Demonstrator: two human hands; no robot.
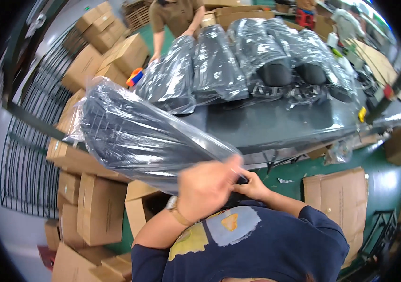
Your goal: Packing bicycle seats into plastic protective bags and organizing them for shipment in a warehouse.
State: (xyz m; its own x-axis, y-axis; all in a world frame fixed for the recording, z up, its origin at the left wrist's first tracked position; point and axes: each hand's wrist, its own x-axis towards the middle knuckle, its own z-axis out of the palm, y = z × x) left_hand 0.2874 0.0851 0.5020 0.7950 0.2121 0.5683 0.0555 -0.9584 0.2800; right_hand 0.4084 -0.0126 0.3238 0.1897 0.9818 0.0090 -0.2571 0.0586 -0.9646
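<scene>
A long black part (120,127) in a clear plastic bag hangs tilted before me. Its wide end points to the far left and its narrow end lies at my chest. My left hand (205,188), a little smeared by motion, is closed on the bag's edge near the narrow end. Beside it, my right hand (254,186) pinches that same end, where a bit of black shows between the hands. On the table (238,129) beyond lie several similar black parts (217,66) in clear plastic, two showing rounded black pads.
Cardboard boxes (99,207) crowd the left side by a metal rack. An open carton (139,202) stands below the bagged part. A flat cardboard sheet (337,207) lies right on the green floor. A co-worker (177,19) stands across the table, near an orange-and-blue tape dispenser (134,76).
</scene>
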